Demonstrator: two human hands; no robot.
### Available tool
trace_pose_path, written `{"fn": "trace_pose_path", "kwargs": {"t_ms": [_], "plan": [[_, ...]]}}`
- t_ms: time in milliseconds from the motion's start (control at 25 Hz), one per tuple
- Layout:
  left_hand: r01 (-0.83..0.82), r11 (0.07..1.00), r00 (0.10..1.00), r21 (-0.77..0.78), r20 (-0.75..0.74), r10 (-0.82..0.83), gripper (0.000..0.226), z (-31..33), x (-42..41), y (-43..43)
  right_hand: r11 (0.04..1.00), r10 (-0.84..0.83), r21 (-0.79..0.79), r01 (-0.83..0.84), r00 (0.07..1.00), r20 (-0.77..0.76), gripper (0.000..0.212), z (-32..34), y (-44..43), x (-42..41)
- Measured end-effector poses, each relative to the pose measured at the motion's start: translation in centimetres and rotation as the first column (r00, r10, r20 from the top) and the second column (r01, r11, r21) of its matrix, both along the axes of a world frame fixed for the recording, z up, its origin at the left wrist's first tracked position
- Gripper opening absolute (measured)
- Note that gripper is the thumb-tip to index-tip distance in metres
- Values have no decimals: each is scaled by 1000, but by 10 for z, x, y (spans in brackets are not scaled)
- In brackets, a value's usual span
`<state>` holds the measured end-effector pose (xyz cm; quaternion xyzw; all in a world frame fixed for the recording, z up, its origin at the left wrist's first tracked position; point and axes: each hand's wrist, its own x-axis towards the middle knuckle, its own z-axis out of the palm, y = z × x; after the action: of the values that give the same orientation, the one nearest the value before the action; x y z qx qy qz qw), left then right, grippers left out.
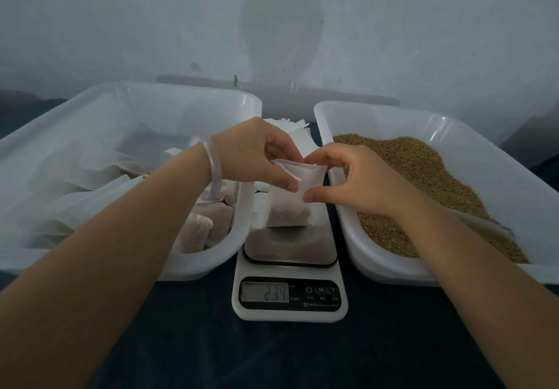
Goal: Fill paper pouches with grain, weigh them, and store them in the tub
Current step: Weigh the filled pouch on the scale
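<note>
I'm mid-weighing: my left hand (257, 155) and right hand (360, 177) pinch the top of the small white paper pouch (287, 207), which stands on the white digital scale (290, 270). Filled pouches (193, 228) already lie in the translucent white plastic tub (196, 269) at the dark worktop's (181, 343) left edge; this one remains unstored.

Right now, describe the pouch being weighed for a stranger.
Between the left tub and grain tub sits a white scale. On it stands one paper pouch, top pinched by left hand and right hand. The other pouches lie in the left tub.

Dark cloth (193, 346) lies below a stained wall (121, 19).
</note>
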<state>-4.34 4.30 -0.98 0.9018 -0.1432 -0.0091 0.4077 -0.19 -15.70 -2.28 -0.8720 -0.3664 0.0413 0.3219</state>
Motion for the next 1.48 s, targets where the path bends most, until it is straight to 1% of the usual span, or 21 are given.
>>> {"fn": "trace_pose_path", "kwargs": {"t_ms": [280, 360, 400, 440, 520, 600, 680, 760, 840, 920, 1040, 1160, 1240, 1280, 1320, 1360, 1400, 1480], "plan": [[0, 1000, 1000, -12, 3, 0, 28, -2, 0, 0, 1000, 5, -5, -5, 1000, 7, 44, 0, -1, 0], [1, 999, 1000, -39, -4, -2, 31, -2, 0, 0, 1000, -3, -4, 3, 1000, 12, 44, 1, -1, 0], [11, 1000, 1000, -29, -5, -11, 33, -1, -1, 0, 1000, -9, 1, 9, 1000, 23, 46, 1, -1, 0], [28, 1000, 1000, 3, -7, -28, 37, -1, -1, 0, 1000, -16, 21, 16, 999, 30, 50, 1, -1, -1], [61, 992, 998, 106, -7, -61, 43, 0, -2, -1, 994, -19, 112, 15, 999, 27, 56, 1, -2, -4], [50, 982, 998, 184, 15, -54, 41, 0, -1, -3, 987, 23, 155, -28, 999, 37, 53, 2, -3, -6], [26, 980, 999, 195, 21, -31, 37, -1, 1, -4, 991, 76, 105, -83, 995, 61, 44, 3, -2, -8], [-5, 981, 1000, 192, 24, 0, 35, -1, 2, -5, 994, 94, 52, -99, 991, 94, 37, 3, 0, -8], [-43, 987, 999, 152, 34, 38, 31, -3, 4, -5, 995, 93, 18, -95, 989, 114, 30, 3, 1, -9], [-62, 993, 997, 104, 41, 58, 30, -4, 4, -6, 996, 79, 17, -82, 988, 135, 26, 4, 1, -10], [-71, 993, 995, 97, 73, 64, 31, -4, 4, -7, 996, 62, 53, -70, 988, 145, 26, 5, -1, -11], [-69, 994, 993, 80, 105, 60, 30, -5, 5, -7, 996, 83, 2, -85, 985, 149, 22, 4, -1, -10], [-60, 996, 993, 64, 105, 53, 29, -4, 4, -7, 995, 100, -25, -97, 981, 168, 32, 2, 0, -9], [-51, 998, 994, 48, 103, 46, 29, -4, 3, -8, 995, 100, 1, -102, 979, 180, 37, 2, 0, -10], [-41, 999, 994, 18, 105, 39, 29, -3, 3, -9, 992, 95, 64, -108, 979, 183, 39, 3, 1, -11], [-30, 999, 993, -24, 112, 33, 32, -3, 1, -11, 981, 91, 156, -118, 981, 170, 36, 5, 0, -12], [-19, 998, 992, -65, 119, 27, 41, -2, 0, -12, 959, 98, 251, -134, 983, 153, 30, 6, -1, -12], [36, 994, 995, -101, 101, -25, 72, -1, -3, -16, 908, 136, 374, -189, 977, 163, 18, 7, -2, -13]]}}
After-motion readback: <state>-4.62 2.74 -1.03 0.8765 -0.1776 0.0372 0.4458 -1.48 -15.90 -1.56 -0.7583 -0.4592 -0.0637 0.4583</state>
